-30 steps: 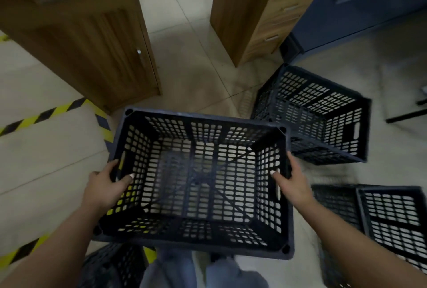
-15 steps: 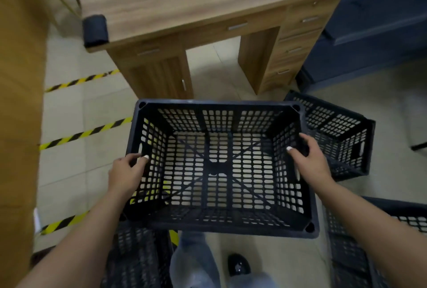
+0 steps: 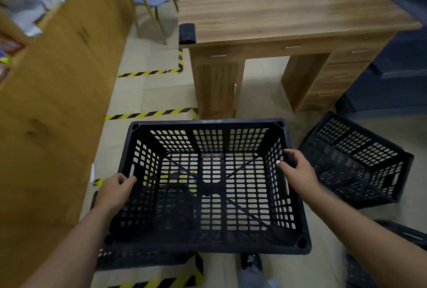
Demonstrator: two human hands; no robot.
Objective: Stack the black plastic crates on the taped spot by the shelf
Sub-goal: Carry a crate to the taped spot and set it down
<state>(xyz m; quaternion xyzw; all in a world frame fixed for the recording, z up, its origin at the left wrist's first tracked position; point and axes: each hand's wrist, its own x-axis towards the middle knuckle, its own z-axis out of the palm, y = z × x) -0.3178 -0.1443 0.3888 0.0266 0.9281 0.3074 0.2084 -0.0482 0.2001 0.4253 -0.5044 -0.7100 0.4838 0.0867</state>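
- your left hand (image 3: 114,191) and right hand (image 3: 298,173) each grip a side wall of the black crate (image 3: 208,186), carried open side up.
- it hangs over another crate (image 3: 138,256) on the floor by the shelf (image 3: 46,126), inside striped tape (image 3: 150,114).
- a third crate (image 3: 355,163) lies tilted on your right, near the table (image 3: 288,10).

Both forearms bare — no sleeves; pale polish on a right hand (image 3: 300,173) nail; grey trousers (image 3: 251,278), dark shoe (image 3: 251,261).
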